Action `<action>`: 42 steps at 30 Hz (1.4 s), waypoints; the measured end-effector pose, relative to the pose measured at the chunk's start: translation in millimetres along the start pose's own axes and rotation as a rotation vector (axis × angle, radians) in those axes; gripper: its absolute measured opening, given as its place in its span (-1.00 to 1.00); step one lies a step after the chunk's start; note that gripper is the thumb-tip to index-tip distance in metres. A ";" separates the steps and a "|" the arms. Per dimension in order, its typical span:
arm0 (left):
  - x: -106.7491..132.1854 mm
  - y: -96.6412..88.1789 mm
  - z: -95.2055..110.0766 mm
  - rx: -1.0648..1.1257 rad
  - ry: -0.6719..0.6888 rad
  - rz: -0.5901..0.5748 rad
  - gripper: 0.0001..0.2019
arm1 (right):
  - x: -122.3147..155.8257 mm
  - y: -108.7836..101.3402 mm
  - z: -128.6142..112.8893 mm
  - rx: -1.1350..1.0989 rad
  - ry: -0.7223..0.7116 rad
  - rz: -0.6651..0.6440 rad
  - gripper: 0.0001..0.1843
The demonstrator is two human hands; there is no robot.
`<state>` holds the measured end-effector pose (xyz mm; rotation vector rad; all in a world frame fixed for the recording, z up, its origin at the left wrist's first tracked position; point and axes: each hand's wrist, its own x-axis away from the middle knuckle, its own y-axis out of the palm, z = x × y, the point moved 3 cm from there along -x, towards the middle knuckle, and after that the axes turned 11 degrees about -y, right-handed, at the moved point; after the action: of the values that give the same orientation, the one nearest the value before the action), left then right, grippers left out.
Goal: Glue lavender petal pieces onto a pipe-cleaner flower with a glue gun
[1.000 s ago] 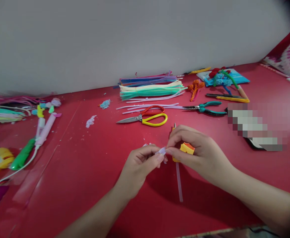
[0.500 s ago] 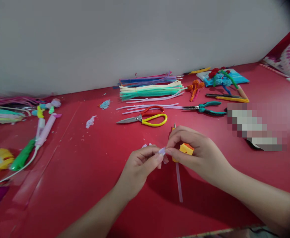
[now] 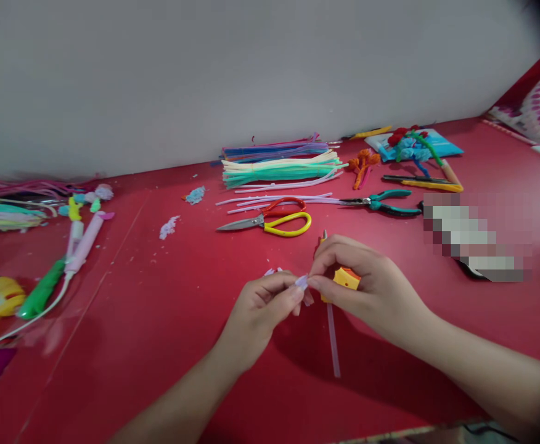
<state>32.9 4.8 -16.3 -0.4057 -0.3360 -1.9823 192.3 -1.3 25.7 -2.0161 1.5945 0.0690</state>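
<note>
Lilac piece (image 3: 301, 282), one; small, pale, thin-looking, exact form largely hidden by fingers; pinched between thumb and fingers of left hand (image 3: 261, 311), its upper right edge meeting the closed thumb and fingertip of right hand (image 3: 374, 277); raised above red counter (image 3: 182, 302).

Yellow tool (image 3: 345, 280), one; orange part at upper edge, narrow metal tip (image 3: 324, 234) pointing away from the person; body mostly covered by right hand, contact with it not discernible; translucent pale rod (image 3: 333, 342) extending straight from its near end, toward the person.
</note>
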 end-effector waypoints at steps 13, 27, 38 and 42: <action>-0.9 -0.1 0.1 -0.002 0.019 0.005 -0.82 | 0.2 1.7 1.2 0.011 0.029 0.013 -0.88; -0.4 0.1 1.7 -0.042 0.024 -0.002 -0.81 | -1.3 2.1 0.2 -0.006 0.007 0.015 -0.86; -1.1 -2.0 -1.8 -0.042 0.004 -0.001 -0.82 | 0.1 2.7 2.0 0.013 0.021 0.004 -0.86; -0.9 -1.2 -0.1 -0.064 -0.002 0.012 -0.81 | 0.5 2.4 1.8 0.004 0.018 0.010 -0.86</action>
<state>32.1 6.0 -16.8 -0.4496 -0.2712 -1.9845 190.8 -1.3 23.0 -2.0115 1.6144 0.0516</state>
